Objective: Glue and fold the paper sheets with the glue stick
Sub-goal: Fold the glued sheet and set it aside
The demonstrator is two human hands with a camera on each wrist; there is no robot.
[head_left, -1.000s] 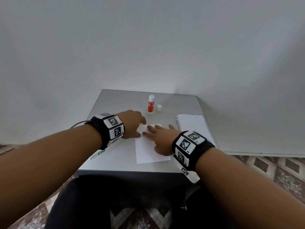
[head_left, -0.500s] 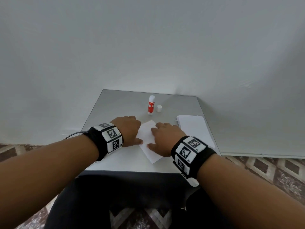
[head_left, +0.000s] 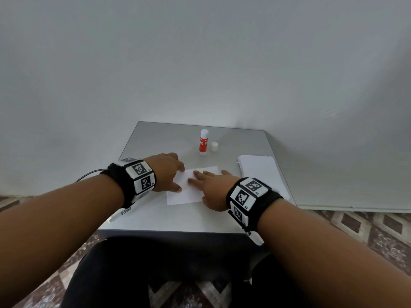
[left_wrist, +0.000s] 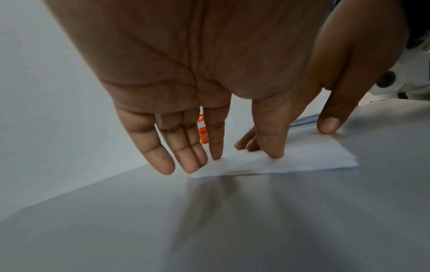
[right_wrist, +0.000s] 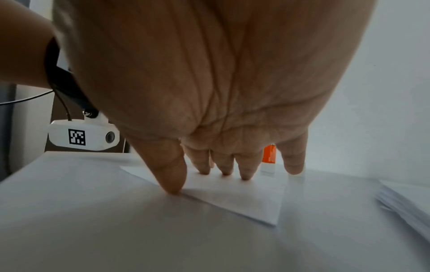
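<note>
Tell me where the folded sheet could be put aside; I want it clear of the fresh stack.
Bare table lies left of the glue stick, and along the near edge. It is crowded around the cap and paper stack.

Soft even light, blurred wrist views

Grey table [head_left: 155, 221] against plain white wall [head_left: 200, 63]; patterned tile floor [head_left: 355, 227] beneath.

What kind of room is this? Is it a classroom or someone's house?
Hard to say for sure. It looks like a plain corner of a home or small workroom: a small grey table pushed against a bare white wall, and a patterned tile floor. Nothing in view marks it as a classroom.
</note>
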